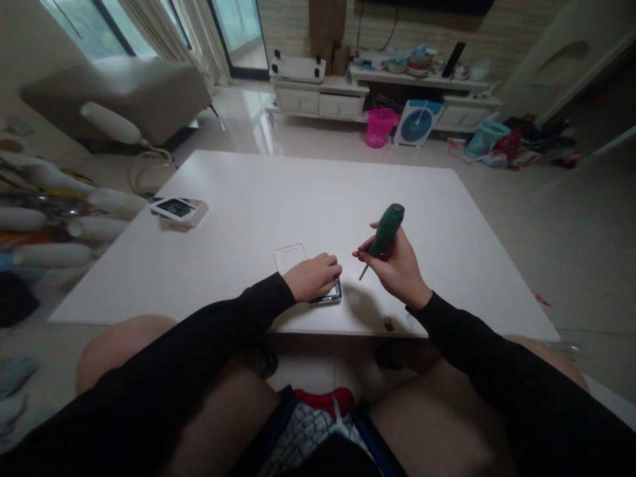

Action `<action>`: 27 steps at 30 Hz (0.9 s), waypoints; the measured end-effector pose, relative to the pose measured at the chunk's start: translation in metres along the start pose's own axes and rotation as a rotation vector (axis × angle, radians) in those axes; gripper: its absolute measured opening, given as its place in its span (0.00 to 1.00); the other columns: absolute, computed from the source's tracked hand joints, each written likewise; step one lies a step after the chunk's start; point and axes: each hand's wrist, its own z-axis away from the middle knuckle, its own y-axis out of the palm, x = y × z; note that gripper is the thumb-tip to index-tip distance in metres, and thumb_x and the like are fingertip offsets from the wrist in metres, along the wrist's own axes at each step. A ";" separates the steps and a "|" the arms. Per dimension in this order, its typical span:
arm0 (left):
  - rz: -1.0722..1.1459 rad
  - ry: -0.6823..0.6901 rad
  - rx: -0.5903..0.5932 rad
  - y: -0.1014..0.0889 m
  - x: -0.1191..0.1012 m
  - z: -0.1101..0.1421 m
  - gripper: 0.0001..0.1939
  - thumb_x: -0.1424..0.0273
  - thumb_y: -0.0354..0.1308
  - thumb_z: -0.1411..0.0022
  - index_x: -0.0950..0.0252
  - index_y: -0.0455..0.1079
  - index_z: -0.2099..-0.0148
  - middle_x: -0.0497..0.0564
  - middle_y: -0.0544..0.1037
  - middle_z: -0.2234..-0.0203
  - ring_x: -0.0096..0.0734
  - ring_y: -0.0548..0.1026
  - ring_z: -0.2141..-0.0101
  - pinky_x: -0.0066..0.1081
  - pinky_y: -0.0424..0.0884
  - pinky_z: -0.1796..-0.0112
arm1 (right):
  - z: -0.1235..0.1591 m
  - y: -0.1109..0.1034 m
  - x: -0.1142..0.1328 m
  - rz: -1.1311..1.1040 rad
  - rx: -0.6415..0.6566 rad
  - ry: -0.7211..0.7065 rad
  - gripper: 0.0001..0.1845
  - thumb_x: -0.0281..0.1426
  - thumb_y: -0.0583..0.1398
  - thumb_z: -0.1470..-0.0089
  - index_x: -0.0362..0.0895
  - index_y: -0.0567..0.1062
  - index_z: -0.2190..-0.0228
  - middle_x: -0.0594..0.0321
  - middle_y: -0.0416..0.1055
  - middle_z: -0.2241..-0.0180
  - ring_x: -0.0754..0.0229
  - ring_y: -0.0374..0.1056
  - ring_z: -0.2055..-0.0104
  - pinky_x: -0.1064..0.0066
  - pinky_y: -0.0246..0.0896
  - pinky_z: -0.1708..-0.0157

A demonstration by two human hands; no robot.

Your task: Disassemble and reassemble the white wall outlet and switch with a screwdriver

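Observation:
My right hand (395, 268) is closed round the green handle of a screwdriver (386, 230), whose metal shaft points down and left, its tip apart from the small device. My left hand (314, 277) lies over a small flat device with a dark edge (325, 299), its fingers curled and pressed together. Whatever those fingers hold is hidden. A clear plastic lid (291, 256) lies open behind the left hand, and seems to belong to the device's case. Close to the table's front edge rests a tiny dark and yellow piece (388, 324), below my right hand.
A white table (238, 199) spans the space before me. On its left side sits a white box with a dark picture (179, 211). Beyond the table stand a pink basket (380, 128), a blue fan (416, 123) and a white cabinet (318, 103).

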 end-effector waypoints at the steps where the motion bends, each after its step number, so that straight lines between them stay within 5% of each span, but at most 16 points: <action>1: -0.006 0.001 0.007 0.000 0.000 0.000 0.06 0.71 0.54 0.28 0.65 0.72 0.56 0.58 0.74 0.55 0.43 0.71 0.55 0.38 0.70 0.54 | 0.000 0.000 0.000 0.003 0.002 0.000 0.30 0.38 0.71 0.47 0.49 0.67 0.47 0.64 0.77 0.65 0.51 0.79 0.62 0.54 0.78 0.59; 9: 0.280 -0.093 -0.106 -0.012 0.006 -0.002 0.05 0.70 0.54 0.29 0.64 0.70 0.58 0.54 0.78 0.61 0.38 0.75 0.60 0.37 0.72 0.55 | 0.000 -0.001 0.000 0.037 0.005 -0.005 0.28 0.35 0.71 0.47 0.48 0.68 0.48 0.64 0.77 0.65 0.51 0.79 0.62 0.56 0.77 0.61; 14: 0.505 -0.323 -0.260 -0.042 0.050 0.018 0.03 0.70 0.58 0.34 0.64 0.69 0.61 0.50 0.82 0.67 0.32 0.80 0.64 0.32 0.73 0.59 | 0.001 -0.004 -0.003 0.024 0.022 -0.002 0.27 0.33 0.69 0.45 0.49 0.68 0.46 0.64 0.77 0.64 0.52 0.80 0.61 0.56 0.78 0.61; 19: 0.241 -0.586 -0.168 -0.053 0.096 0.048 0.02 0.74 0.59 0.38 0.64 0.72 0.61 0.47 0.81 0.75 0.31 0.80 0.70 0.29 0.70 0.63 | 0.001 -0.005 -0.005 0.021 0.040 0.004 0.26 0.33 0.68 0.45 0.49 0.68 0.47 0.63 0.76 0.63 0.51 0.81 0.62 0.56 0.78 0.62; 22: 0.141 -0.646 -0.099 -0.047 0.100 0.051 0.06 0.72 0.62 0.37 0.64 0.73 0.57 0.47 0.81 0.75 0.33 0.79 0.70 0.29 0.69 0.64 | 0.000 -0.003 -0.004 0.016 0.048 0.015 0.26 0.33 0.68 0.45 0.48 0.68 0.47 0.63 0.76 0.63 0.51 0.81 0.62 0.55 0.78 0.62; 27: 0.076 -0.629 -0.044 -0.038 0.097 0.042 0.05 0.68 0.65 0.40 0.65 0.79 0.66 0.55 0.83 0.68 0.38 0.79 0.65 0.33 0.69 0.60 | 0.002 -0.003 -0.005 0.023 0.052 0.037 0.23 0.32 0.68 0.46 0.48 0.68 0.50 0.63 0.75 0.63 0.51 0.81 0.63 0.56 0.79 0.63</action>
